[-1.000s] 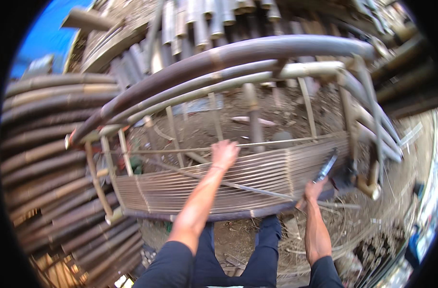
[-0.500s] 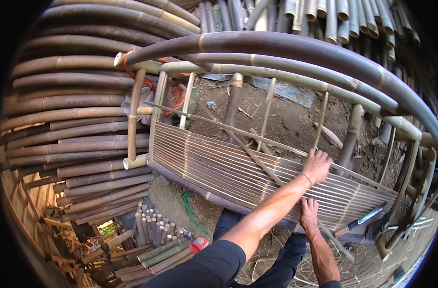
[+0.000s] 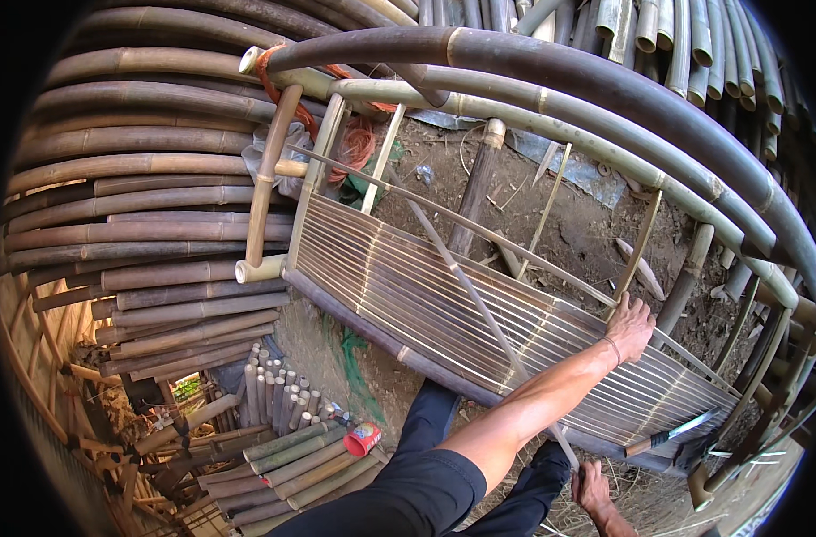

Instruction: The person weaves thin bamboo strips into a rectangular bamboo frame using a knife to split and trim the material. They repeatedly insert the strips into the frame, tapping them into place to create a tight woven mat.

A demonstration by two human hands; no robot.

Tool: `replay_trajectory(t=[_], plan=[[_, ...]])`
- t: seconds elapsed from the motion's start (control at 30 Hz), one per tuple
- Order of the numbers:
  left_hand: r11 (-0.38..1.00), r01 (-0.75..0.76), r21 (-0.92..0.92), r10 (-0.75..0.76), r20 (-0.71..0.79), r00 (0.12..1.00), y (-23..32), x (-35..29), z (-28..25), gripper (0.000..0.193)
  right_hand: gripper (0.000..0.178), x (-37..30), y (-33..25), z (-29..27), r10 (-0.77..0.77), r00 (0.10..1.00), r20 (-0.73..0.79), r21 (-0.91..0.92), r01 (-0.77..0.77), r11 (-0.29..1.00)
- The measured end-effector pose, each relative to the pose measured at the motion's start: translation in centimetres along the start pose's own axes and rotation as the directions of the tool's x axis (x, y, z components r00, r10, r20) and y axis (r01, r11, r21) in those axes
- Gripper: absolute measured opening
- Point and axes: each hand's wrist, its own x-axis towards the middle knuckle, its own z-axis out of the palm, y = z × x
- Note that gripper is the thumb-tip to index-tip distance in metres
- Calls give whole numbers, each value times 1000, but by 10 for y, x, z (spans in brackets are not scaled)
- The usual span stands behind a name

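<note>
A long bench-like bamboo frame (image 3: 399, 356) stands before me, its seat partly covered by narrow parallel bamboo slats (image 3: 426, 286). My left hand (image 3: 632, 328) reaches over the slats, its fingers closed on a long bamboo strip (image 3: 515, 253) that runs along their far edge. Low down, my right hand (image 3: 592, 488) is curled at the near end of a second bamboo strip (image 3: 457, 268). This strip slants across the slats and passes under my left forearm. A knife (image 3: 672, 432) with a wooden handle rests on the slats at the right.
Thick dark bamboo poles (image 3: 157, 143) are stacked at the left, and more poles (image 3: 694, 54) at the far right. A red cup (image 3: 363, 438) sits on green poles near my left leg, by upright short bamboo pieces (image 3: 278, 394). An orange cord bundle (image 3: 356, 148) hangs at the frame's left.
My right hand has moved off the slats, down toward me. The slanting strip's near end has swung left. My left hand has shifted slightly right along the far edge. The whole view has shifted.
</note>
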Motion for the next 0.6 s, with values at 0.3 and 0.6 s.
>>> replay_trajectory(t=[0.3, 0.6], plan=[[987, 84, -138, -75, 65, 995, -12, -9, 15, 43, 47, -73, 26, -20, 114, 954, 278, -89, -93, 992], [980, -99, -171, 82, -106, 991, -43, -32, 29, 71, 32, -9, -9, -56, -190, 966, 175, -130, 214, 968]])
